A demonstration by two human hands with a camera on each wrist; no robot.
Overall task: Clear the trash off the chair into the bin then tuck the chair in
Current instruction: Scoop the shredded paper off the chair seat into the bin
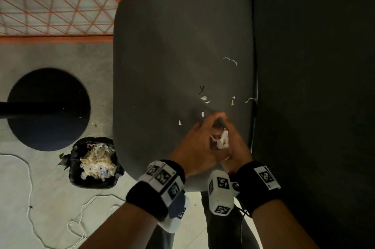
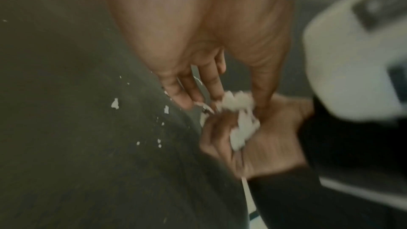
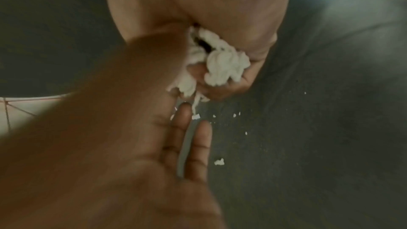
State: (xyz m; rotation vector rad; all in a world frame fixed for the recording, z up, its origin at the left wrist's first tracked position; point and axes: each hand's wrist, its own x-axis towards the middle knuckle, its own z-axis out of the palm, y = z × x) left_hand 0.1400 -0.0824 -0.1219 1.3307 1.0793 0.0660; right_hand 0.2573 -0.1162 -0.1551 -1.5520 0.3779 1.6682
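Observation:
The dark grey chair seat [image 1: 172,45] carries small paper scraps [image 1: 203,98] and a thin white strip [image 1: 230,59] toward its right side. Both hands meet near the seat's front right. My right hand [image 1: 236,147] curls round a crumpled white paper wad [image 1: 223,140]; the right wrist view shows the wad [image 3: 222,65] inside the bent fingers [image 3: 231,86]. My left hand [image 1: 194,143] lies beside it with straight fingers [image 2: 182,97] touching the seat close to the wad [image 2: 237,111]. Loose crumbs [image 2: 115,103] lie left of them. The black-lined bin [image 1: 95,163], full of paper, stands on the floor left of the seat's front.
The chair's dark backrest [image 1: 314,86] fills the right side. A round black pedestal base [image 1: 48,108] sits on the floor to the left, behind the bin. A white cord [image 1: 30,187] snakes over the floor at lower left. An orange wire grid [image 1: 50,1] runs along the far left.

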